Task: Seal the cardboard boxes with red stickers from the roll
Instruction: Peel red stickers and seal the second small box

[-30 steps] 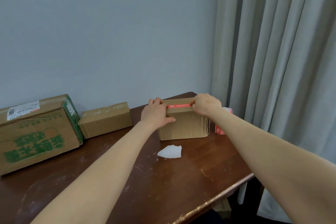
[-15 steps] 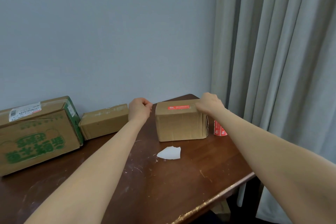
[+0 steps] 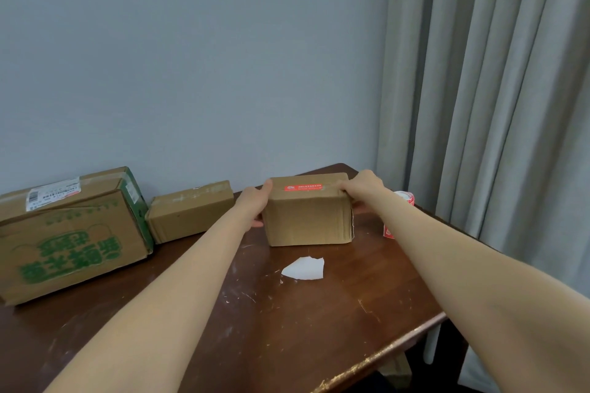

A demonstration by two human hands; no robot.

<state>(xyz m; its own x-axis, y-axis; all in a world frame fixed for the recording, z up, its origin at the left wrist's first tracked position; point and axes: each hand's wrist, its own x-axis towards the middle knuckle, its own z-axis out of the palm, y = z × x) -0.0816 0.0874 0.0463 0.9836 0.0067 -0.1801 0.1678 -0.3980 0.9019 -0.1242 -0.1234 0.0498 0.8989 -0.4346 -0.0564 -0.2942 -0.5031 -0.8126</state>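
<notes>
A small brown cardboard box stands at the far middle of the table, with a red sticker lying flat along its top seam. My left hand grips the box's left side, thumb up on the top edge. My right hand holds the top right corner, fingers curled over the top and thumb down the right side. The red sticker roll stands just right of the box, partly hidden behind my right forearm.
A flat brown box lies left of the held box, and a large box with green print sits at far left. A white backing scrap lies on the dark wooden table. A grey curtain hangs right.
My left hand left the box top, drew back to the left as a fist, then came back onto the box's left side. My right hand stayed at the right top corner.
</notes>
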